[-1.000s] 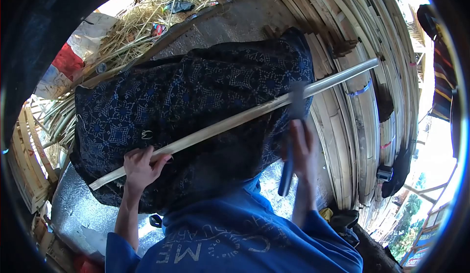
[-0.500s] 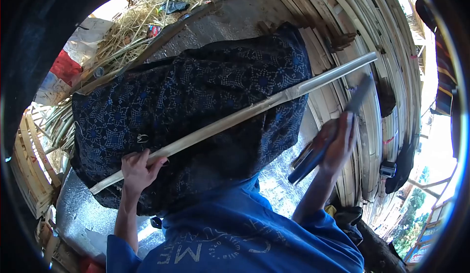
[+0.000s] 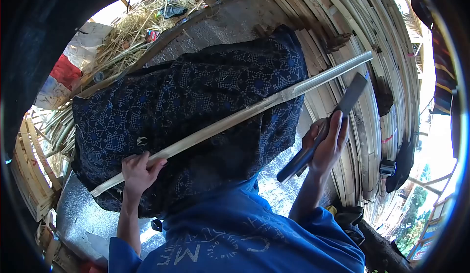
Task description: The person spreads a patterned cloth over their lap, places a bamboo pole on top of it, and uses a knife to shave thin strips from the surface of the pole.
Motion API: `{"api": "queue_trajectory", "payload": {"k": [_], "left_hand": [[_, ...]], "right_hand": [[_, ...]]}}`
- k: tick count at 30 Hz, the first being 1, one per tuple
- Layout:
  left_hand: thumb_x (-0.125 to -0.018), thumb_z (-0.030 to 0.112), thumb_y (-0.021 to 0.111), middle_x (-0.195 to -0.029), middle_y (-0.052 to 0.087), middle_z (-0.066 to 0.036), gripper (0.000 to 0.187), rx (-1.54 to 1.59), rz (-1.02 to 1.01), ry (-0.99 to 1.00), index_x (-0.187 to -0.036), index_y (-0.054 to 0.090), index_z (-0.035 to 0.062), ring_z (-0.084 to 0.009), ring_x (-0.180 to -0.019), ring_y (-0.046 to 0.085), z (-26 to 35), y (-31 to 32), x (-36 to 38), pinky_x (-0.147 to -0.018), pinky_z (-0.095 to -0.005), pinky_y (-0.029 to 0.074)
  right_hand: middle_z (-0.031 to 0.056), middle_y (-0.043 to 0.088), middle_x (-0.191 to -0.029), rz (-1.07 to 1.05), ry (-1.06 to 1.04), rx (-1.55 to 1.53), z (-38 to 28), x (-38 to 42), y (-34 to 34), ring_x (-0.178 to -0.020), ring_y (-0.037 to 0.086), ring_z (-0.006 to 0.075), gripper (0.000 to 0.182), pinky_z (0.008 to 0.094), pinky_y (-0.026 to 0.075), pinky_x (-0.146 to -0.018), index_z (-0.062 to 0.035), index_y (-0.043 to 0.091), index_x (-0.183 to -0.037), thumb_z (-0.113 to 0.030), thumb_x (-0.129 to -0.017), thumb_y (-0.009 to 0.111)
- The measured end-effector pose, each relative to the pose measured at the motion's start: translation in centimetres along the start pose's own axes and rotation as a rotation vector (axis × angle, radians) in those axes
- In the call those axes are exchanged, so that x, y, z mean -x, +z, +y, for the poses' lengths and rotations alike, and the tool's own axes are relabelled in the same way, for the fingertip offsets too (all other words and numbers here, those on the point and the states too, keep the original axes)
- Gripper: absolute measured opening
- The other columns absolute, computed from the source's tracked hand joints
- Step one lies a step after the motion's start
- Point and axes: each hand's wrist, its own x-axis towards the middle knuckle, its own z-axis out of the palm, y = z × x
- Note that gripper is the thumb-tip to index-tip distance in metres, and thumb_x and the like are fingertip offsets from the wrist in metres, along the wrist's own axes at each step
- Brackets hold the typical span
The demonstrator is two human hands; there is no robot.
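Observation:
A long split bamboo strip (image 3: 230,122) lies slantwise over my lap, on a dark blue patterned cloth (image 3: 196,84). Near its lower left end, my left hand (image 3: 139,174) is closed around it, thumb on top. The strip's upper right end reaches past the cloth. My right hand (image 3: 327,148) grips a long knife (image 3: 353,93) with a broad, dark flat blade pointing up and right. The knife's long dark handle runs down past the palm to the lower left. Its blade is below the strip's far end and looks apart from it. Small pale shavings (image 3: 142,142) lie on the cloth.
Stacked bamboo slats (image 3: 362,126) curve along the right side. Straw and litter (image 3: 132,38) lie at the upper left, beside a red and white plastic sack (image 3: 66,72). A shiny silvery sheet (image 3: 83,214) covers the floor beneath me. Wooden slats (image 3: 32,165) stand at the left.
My right hand and the knife have shifted slightly left, and the knife is less blurred now. My left hand and the bamboo strip have hardly moved.

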Motion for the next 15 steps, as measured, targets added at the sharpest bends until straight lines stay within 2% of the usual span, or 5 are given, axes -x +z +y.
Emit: {"api": "queue_trajectory", "payload": {"k": [1, 3, 5, 6, 15], "left_hand": [[-0.081, 0.046, 0.075, -0.050, 0.055, -0.004, 0.044, 0.001, -0.005, -0.002, -0.067, 0.055, 0.0090, -0.0249, -0.045, 0.058, -0.1, 0.0, 0.0, -0.047, -0.0365, 0.044], [-0.080, 0.046, 0.075, -0.051, 0.055, -0.005, 0.044, 0.009, -0.039, -0.010, -0.067, 0.056, 0.0087, -0.0249, -0.045, 0.058, -0.3, -0.2, 0.0, -0.047, -0.0366, 0.044], [-0.080, 0.045, 0.075, -0.051, 0.056, -0.005, 0.044, 0.017, -0.068, -0.013, -0.068, 0.056, 0.0084, -0.0250, -0.045, 0.059, -0.5, -0.1, -0.3, -0.047, -0.0368, 0.044], [-0.080, 0.046, 0.075, -0.051, 0.056, -0.005, 0.044, 0.017, -0.030, -0.011, -0.068, 0.056, 0.0083, -0.0251, -0.046, 0.059, -0.6, 0.2, -0.4, -0.047, -0.0372, 0.044], [-0.080, 0.048, 0.075, -0.050, 0.054, -0.005, 0.045, -0.011, -0.017, -0.012, -0.068, 0.056, 0.0089, -0.0256, -0.045, 0.058, -0.5, 0.5, 0.4, -0.050, -0.0369, 0.045]], "right_hand": [[0.0029, 0.050, -0.054, 0.038, -0.025, 0.001, 0.7, 0.1, 0.1, -0.042, 0.053, 0.0111, 0.028, 0.0256, 0.042, -0.036, -0.0044, 0.051, -0.098, -0.031, -0.103, 0.046], [0.0034, 0.052, -0.055, -0.216, -0.981, 0.796, 9.8, -0.6, -0.1, -0.043, 0.054, 0.0133, 0.029, 0.0277, 0.045, -0.039, -0.0027, 0.052, -0.107, -0.030, -0.102, 0.047], [0.0032, 0.053, -0.058, -0.273, 0.242, 0.458, 5.7, 3.4, 3.4, -0.045, 0.055, 0.0143, 0.029, 0.0286, 0.045, -0.042, -0.0022, 0.053, -0.113, -0.029, -0.102, 0.048], [-0.0016, 0.052, -0.066, -0.365, 0.371, 0.251, 4.2, 2.6, 2.5, -0.046, 0.052, 0.0090, 0.023, 0.0238, 0.042, -0.040, -0.0056, 0.055, -0.104, -0.029, -0.102, 0.051], [0.0033, 0.053, -0.059, 0.002, 0.024, 0.155, 4.3, 0.4, -0.5, -0.043, 0.054, 0.0116, 0.031, 0.0235, 0.042, -0.038, -0.0073, 0.053, -0.086, -0.033, -0.103, 0.046]]}}
